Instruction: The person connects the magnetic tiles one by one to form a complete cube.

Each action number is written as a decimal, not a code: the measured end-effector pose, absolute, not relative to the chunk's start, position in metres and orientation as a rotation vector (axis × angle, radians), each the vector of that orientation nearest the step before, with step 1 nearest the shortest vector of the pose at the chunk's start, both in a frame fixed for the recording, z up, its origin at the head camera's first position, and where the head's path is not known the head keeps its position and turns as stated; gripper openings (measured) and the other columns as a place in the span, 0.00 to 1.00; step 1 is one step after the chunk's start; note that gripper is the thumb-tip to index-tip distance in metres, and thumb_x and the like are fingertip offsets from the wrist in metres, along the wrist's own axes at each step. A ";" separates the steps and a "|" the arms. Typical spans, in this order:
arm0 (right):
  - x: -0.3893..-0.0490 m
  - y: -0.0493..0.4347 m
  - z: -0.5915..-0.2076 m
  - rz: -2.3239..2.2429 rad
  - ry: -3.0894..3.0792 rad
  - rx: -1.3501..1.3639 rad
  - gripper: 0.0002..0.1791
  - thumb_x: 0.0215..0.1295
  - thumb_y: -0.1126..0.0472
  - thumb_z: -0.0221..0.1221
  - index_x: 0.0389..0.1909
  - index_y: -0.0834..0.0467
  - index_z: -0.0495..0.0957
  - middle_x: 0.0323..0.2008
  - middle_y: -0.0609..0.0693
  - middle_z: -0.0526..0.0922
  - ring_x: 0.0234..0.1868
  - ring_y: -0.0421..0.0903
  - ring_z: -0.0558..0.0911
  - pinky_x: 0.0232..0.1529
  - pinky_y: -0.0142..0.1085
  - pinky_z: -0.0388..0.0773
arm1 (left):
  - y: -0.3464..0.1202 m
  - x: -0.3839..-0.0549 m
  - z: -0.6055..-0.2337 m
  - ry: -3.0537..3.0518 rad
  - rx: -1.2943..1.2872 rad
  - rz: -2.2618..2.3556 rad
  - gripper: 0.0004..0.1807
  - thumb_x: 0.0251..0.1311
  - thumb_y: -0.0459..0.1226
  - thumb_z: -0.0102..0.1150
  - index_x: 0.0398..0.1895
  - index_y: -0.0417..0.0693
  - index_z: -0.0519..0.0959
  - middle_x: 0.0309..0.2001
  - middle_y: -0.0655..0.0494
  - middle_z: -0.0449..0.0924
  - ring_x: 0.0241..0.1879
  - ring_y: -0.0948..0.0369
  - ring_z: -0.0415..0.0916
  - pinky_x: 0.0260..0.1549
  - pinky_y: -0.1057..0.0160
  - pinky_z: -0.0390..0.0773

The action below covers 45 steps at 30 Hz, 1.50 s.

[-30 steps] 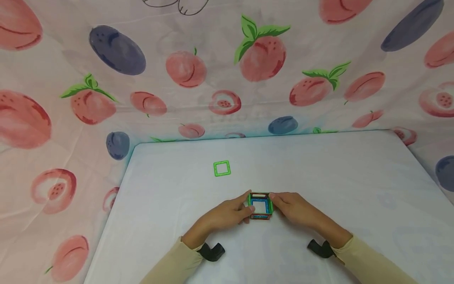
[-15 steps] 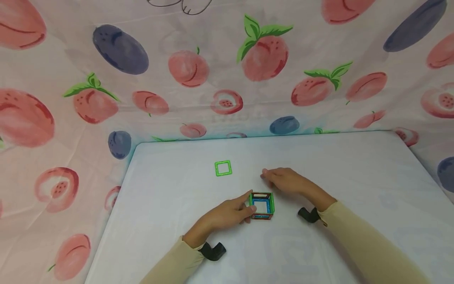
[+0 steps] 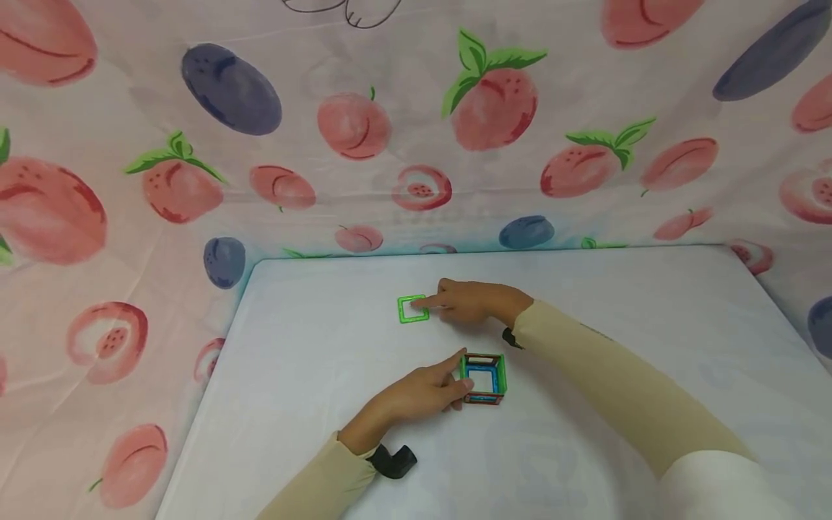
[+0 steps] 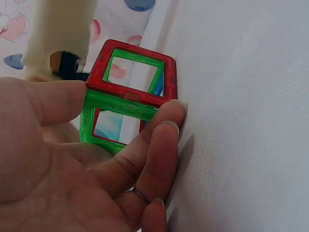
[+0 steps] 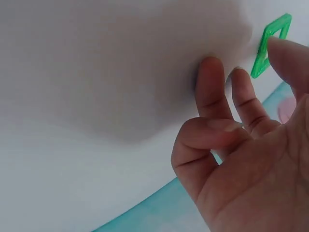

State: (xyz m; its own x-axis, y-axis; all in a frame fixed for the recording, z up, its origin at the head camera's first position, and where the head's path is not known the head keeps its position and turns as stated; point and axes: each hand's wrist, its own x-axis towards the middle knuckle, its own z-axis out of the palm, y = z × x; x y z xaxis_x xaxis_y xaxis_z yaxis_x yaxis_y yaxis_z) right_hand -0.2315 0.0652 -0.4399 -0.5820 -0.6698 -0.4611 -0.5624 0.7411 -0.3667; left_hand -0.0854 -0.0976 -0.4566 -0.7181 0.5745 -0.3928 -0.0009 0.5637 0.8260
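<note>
My left hand (image 3: 419,393) holds the left side of a small box of magnetic tiles (image 3: 502,377), thumb and fingers around its edge. The box has red and green walls and a blue square at its base, and its top is uncovered. In the left wrist view a red tile (image 4: 111,88) meets a green tile (image 4: 88,118) along one edge. Farther back, my right hand (image 3: 474,300) reaches over a loose green square magnetic tile (image 3: 401,310), one fingertip overlapping its frame. The right wrist view has this green tile (image 5: 263,48) beside a digit, with other fingers bent.
A white-covered table (image 3: 312,361) lies under both hands. Behind it and to the left hangs a fruit-print cloth (image 3: 286,231). A black wrist mount (image 3: 393,461) sticks out from the left sleeve (image 3: 325,480).
My right hand has let go of the box and moved back and left to the loose green tile. The left hand keeps its hold on the box.
</note>
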 end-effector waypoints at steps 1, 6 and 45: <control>-0.233 0.061 -0.440 -0.218 2.353 -0.933 0.28 0.81 0.55 0.50 0.75 0.28 0.64 0.52 0.51 0.71 0.49 0.46 0.73 0.55 0.42 0.72 | -0.097 -0.085 -0.456 2.138 0.460 1.132 0.39 0.77 0.54 0.49 0.83 0.51 0.52 0.34 0.58 0.83 0.34 0.64 0.76 0.39 0.64 0.73; -0.238 0.048 -0.436 -0.202 2.382 -0.980 0.25 0.76 0.60 0.55 0.69 0.35 0.74 0.50 0.51 0.75 0.47 0.46 0.74 0.56 0.43 0.73 | -0.097 -0.085 -0.455 2.124 0.471 1.142 0.39 0.77 0.53 0.50 0.83 0.55 0.49 0.34 0.56 0.84 0.35 0.64 0.77 0.40 0.64 0.74; -0.147 0.138 -0.396 -0.738 2.534 -0.836 0.09 0.63 0.54 0.71 0.26 0.49 0.82 0.23 0.43 0.73 0.26 0.40 0.70 0.28 0.32 0.67 | -0.101 -0.087 -0.457 2.148 0.507 1.130 0.39 0.76 0.54 0.50 0.83 0.63 0.47 0.34 0.59 0.84 0.35 0.65 0.78 0.42 0.64 0.75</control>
